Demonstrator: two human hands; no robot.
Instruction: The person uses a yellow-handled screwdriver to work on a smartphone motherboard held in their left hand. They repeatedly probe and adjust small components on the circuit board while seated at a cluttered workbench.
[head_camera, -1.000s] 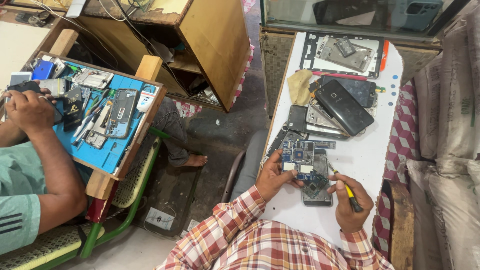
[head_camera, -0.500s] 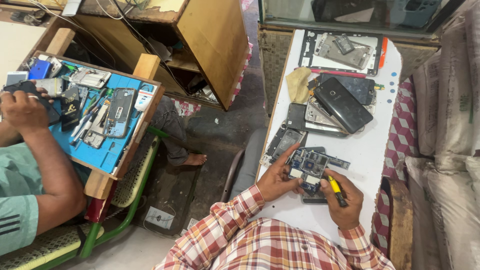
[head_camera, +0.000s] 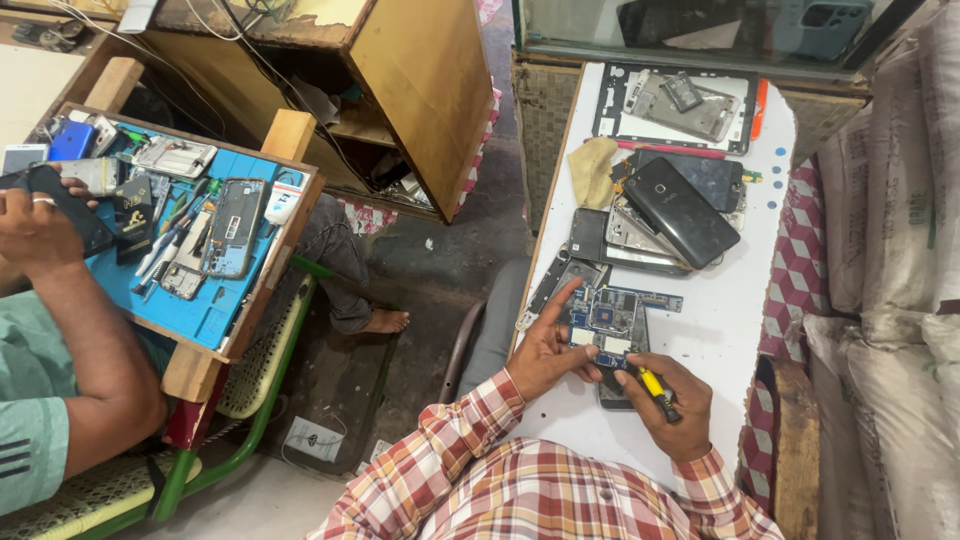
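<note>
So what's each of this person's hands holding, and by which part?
The right hand grips a yellow-handled screwdriver by its handle. The left hand steadies a blue circuit board with its fingertips at the board's near left edge, forefinger raised.

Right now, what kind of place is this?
Probably a phone repair shop. Opened phones lie on the white table, the right hand holds a screwdriver at a circuit board, and another person works nearby.

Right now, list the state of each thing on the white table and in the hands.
Left hand: steadying the board, index finger raised.
Right hand: gripping the screwdriver.
Yellow-handled screwdriver: held, tip at the board's lower edge.
Blue circuit board: exposed, lying on an opened phone.
Black smartphone: face down, atop stacked parts.
Yellow cloth: crumpled.
</note>
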